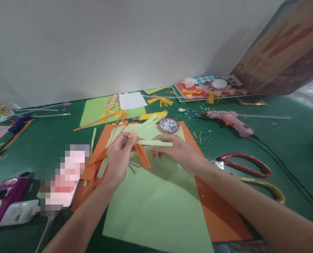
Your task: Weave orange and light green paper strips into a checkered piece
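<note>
My left hand pinches paper strips between thumb and fingers. From that pinch an orange paper strip hangs down, and a light green paper strip runs sideways to the right. My right hand has its fingers curled behind and around the green strip; its exact grip is partly hidden. Both hands are above a light green paper sheet, which lies over an orange sheet. More orange strips lie beside my left hand. Beyond the hands stands a small round dish of beads.
A pink glue gun with its black cord lies at right, above large scissors. A yellow utility knife lies behind the sheets. At left are a blurred-out phone, a purple device and a white bottle.
</note>
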The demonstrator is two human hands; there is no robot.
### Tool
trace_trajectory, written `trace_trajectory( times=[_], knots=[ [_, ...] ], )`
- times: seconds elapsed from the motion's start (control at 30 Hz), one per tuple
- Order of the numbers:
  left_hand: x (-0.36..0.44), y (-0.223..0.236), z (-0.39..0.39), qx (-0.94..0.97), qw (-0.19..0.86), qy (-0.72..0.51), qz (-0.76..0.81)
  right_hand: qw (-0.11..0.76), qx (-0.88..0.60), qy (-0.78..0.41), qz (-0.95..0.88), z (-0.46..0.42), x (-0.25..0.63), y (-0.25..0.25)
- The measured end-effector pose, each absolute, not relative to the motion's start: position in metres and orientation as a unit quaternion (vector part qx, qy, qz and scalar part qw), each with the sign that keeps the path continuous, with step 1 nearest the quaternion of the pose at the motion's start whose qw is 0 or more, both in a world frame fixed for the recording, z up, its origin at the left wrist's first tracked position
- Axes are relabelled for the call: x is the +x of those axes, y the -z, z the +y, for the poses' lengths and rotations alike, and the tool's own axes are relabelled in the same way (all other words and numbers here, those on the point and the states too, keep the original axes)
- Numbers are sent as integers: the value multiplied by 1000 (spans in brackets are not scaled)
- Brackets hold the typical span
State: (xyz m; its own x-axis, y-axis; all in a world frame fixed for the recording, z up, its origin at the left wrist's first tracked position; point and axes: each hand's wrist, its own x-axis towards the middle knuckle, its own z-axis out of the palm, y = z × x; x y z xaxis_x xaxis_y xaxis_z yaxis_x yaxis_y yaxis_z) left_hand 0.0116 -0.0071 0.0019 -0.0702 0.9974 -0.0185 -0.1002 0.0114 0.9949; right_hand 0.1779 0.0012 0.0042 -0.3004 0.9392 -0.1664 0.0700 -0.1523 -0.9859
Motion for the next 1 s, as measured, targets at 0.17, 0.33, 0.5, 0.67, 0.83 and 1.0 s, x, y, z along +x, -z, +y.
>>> trace_trajectory(
  times=[0.17,0.33,0.5,0.67,0.83,1.0],
  knots=[
    [13,-1,-7,451,505,-532,508,414,-457,-596,-514,3,180,-4],
    [13,-2,-6,459,510,-522,506,354,-465,-605,-540,1,181,-6],
    [12,1,-6,471,506,-500,521,388,-473,-584,-534,-2,180,-10],
    [15,-4,-7,480,540,-469,508,427,-484,-558,-522,2,184,-10],
    [13,-7,-6,523,534,-435,502,440,-501,-542,-511,4,186,-11],
    [11,-8,-5,546,521,-415,508,452,-504,-530,-511,5,186,-10]
  ],
)
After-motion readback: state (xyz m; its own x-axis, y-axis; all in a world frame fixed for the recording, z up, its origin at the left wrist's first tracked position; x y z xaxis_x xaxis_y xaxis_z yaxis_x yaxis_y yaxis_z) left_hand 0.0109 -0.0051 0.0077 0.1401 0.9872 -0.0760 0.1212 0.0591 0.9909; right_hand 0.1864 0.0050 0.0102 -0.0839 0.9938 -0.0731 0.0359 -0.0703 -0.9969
